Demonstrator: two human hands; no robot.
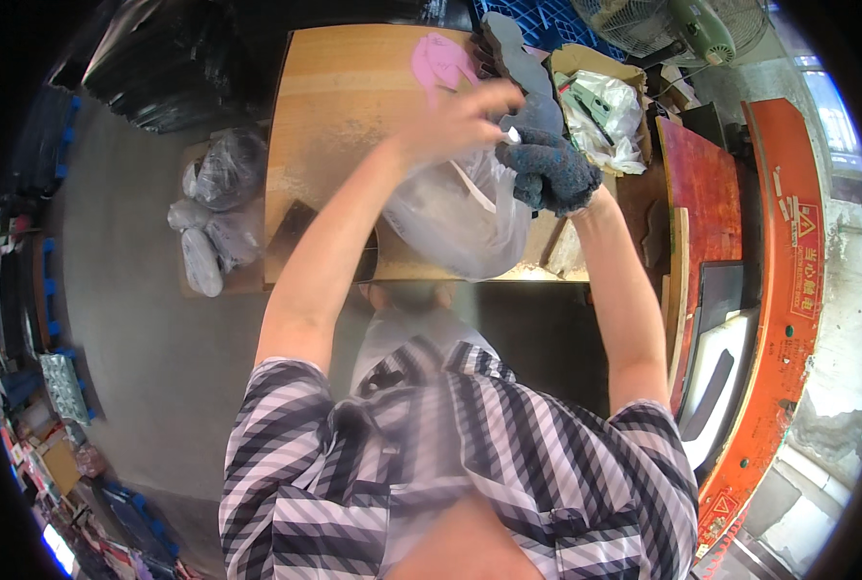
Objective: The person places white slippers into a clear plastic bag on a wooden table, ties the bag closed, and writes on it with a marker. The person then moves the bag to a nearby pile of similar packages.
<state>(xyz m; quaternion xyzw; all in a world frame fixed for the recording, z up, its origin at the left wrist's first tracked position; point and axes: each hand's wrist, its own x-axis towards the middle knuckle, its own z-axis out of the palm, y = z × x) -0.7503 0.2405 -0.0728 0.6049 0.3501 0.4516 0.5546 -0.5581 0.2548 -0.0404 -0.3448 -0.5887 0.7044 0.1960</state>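
Note:
My bare left hand [460,118] and my right hand [547,159], in a dark knitted glove, are raised together over the wooden table [344,106]. Both grip the top of a clear plastic bag [455,217] that hangs below them with something dark in it. A grey sole-shaped piece [513,48] sticks up just behind the glove, and I cannot tell whether the glove holds it. A pink sole-shaped piece [438,60] lies on the table beyond my left hand.
Filled clear plastic bags [220,193] sit on the grey floor left of the table. An open cardboard box with plastic wrapping [603,106] stands at the back right, a fan [687,27] behind it. An orange machine [788,290] runs along the right.

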